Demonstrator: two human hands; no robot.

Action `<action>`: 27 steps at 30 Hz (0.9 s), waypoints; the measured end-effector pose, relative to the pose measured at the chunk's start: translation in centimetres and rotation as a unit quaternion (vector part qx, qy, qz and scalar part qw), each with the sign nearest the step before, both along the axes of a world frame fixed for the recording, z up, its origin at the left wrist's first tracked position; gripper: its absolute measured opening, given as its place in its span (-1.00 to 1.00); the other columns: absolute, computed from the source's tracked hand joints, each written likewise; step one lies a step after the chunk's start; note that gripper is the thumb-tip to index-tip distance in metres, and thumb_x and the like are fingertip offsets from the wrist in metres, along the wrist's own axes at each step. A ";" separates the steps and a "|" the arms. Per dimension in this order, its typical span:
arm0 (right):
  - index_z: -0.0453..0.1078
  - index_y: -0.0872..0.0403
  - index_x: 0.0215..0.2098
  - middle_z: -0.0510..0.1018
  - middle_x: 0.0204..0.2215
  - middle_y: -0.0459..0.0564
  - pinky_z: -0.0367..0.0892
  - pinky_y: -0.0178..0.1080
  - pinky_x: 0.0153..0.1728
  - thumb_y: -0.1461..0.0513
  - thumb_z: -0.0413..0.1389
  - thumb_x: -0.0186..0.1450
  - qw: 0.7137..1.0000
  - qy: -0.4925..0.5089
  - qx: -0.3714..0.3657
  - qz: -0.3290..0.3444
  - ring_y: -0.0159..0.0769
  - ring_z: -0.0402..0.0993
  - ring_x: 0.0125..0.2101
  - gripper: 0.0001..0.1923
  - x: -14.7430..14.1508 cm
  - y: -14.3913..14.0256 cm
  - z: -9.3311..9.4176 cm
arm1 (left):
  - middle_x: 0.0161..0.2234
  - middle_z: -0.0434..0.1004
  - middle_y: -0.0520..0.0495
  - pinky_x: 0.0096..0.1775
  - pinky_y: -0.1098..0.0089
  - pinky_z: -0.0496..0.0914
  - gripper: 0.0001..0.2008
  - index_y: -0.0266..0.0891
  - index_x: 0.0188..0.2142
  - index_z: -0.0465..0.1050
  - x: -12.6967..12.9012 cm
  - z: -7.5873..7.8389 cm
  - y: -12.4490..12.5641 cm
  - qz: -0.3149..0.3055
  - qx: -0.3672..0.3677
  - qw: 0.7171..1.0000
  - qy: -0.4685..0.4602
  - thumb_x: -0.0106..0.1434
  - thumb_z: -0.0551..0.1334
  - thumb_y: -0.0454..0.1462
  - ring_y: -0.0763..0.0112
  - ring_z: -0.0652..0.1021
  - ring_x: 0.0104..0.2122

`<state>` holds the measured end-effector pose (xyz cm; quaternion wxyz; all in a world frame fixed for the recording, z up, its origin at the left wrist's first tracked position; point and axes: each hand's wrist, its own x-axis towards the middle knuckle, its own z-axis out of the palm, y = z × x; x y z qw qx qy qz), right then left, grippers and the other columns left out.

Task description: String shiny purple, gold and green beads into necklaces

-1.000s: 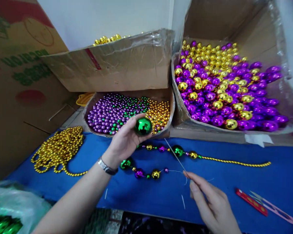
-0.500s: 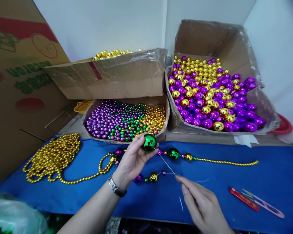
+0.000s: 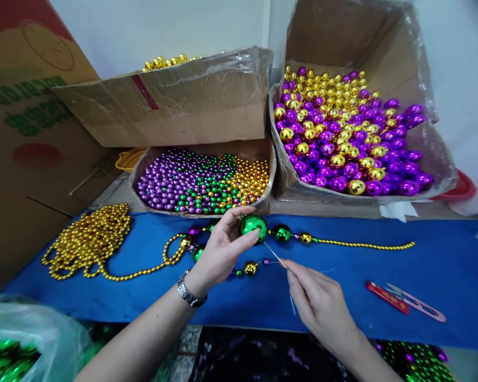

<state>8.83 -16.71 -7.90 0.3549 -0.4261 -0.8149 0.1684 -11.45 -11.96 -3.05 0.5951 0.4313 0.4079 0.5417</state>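
Green and glossy, the large bead (image 3: 253,225) sits pinched between the thumb and fingertips of the left hand (image 3: 221,249), just above the blue cloth (image 3: 442,265). The right hand (image 3: 321,305) has its thumb and forefinger closed on a thin needle (image 3: 274,253), whose tip now meets the bead at its 5 o'clock side. Half a second ago the needle was longer in view and the bead was held a little to the left, clear of the strand; now the bead lies right beside the strand's green bead (image 3: 281,232) at its 3 o'clock, and the right hand has come closer.

One partly strung strand (image 3: 358,244) runs across the cloth, ending in a gold bead pile (image 3: 91,241) at 9 o'clock. Three open cardboard boxes hold loose beads: one of small purple, green and gold beads (image 3: 201,183) at 12 o'clock, one of gold beads (image 3: 167,101) stacked above it, and one of larger purple and gold beads (image 3: 342,138) at 2 o'clock. One pair of thread snips (image 3: 406,302) lies at 4 o'clock. One wristwatch (image 3: 190,293) is on the left wrist.
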 end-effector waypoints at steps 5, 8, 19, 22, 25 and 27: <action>0.33 0.14 0.02 0.58 -0.28 0.04 0.43 -0.24 -0.28 0.33 -0.09 0.37 1.000 0.014 -0.023 0.002 -0.27 0.53 -0.30 -0.70 -0.4 0.0 0.1 | -0.27 0.37 0.01 -0.29 0.50 0.33 -0.59 -0.14 -0.04 0.35 -0.2 -0.3 -0.1 -0.018 -0.015 1.000 -0.008 0.11 0.33 -0.34 0.53 0.39 -0.38; 0.33 0.12 0.02 0.58 -0.26 0.03 0.42 -0.24 -0.26 0.32 -0.08 0.37 0.999 0.021 -0.029 0.001 -0.28 0.53 -0.29 -0.70 -0.5 -0.1 0.0 | -0.25 0.37 -0.01 -0.27 0.48 0.35 -0.61 -0.15 -0.04 0.34 -0.2 -0.5 -0.1 -0.024 -0.013 1.000 -0.007 0.12 0.32 -0.33 0.51 0.41 -0.35; 0.31 0.05 -0.16 0.47 -0.53 -0.10 0.37 -0.38 -0.44 0.23 -0.11 0.40 0.993 0.066 -0.087 -0.046 -0.35 0.50 -0.50 -0.81 0.0 0.1 -0.9 | 0.06 0.34 -0.19 0.02 0.24 0.31 -0.39 -0.11 0.19 0.13 -1.7 1.0 0.7 -0.069 0.109 0.984 0.127 0.18 0.26 -0.28 0.16 0.34 0.07; 0.28 0.03 -0.19 0.44 -0.56 -0.12 0.30 -0.40 -0.54 0.21 -0.12 0.40 0.992 0.070 -0.094 -0.049 -0.38 0.45 -0.57 -0.84 0.6 0.1 -1.0 | -0.10 0.48 -0.18 -0.11 0.31 0.38 -0.66 -0.22 0.02 0.33 -4.2 1.6 4.4 0.036 0.152 0.945 0.286 0.25 0.17 -0.21 0.24 0.48 -0.11; 0.27 0.03 -0.17 0.44 -0.56 -0.12 0.28 -0.40 -0.57 0.21 -0.13 0.41 0.992 0.072 -0.091 -0.048 -0.38 0.42 -0.60 -0.84 0.9 0.0 -1.3 | -0.21 0.53 -0.13 -0.16 0.33 0.37 -0.73 -0.23 -0.08 0.40 -6.1 1.3 9.2 0.050 0.172 0.836 0.519 0.25 0.13 -0.21 0.26 0.52 -0.22; 0.27 0.04 -0.16 0.43 -0.56 -0.12 0.28 -0.40 -0.57 0.21 -0.12 0.40 0.993 0.074 -0.085 -0.045 -0.38 0.42 -0.59 -0.83 0.9 0.0 -1.5 | -0.28 0.55 -0.14 -0.15 0.28 0.34 -0.77 -0.23 -0.14 0.44 -6.5 0.4 12.1 0.026 0.161 0.794 0.585 0.20 0.16 -0.26 0.20 0.52 -0.25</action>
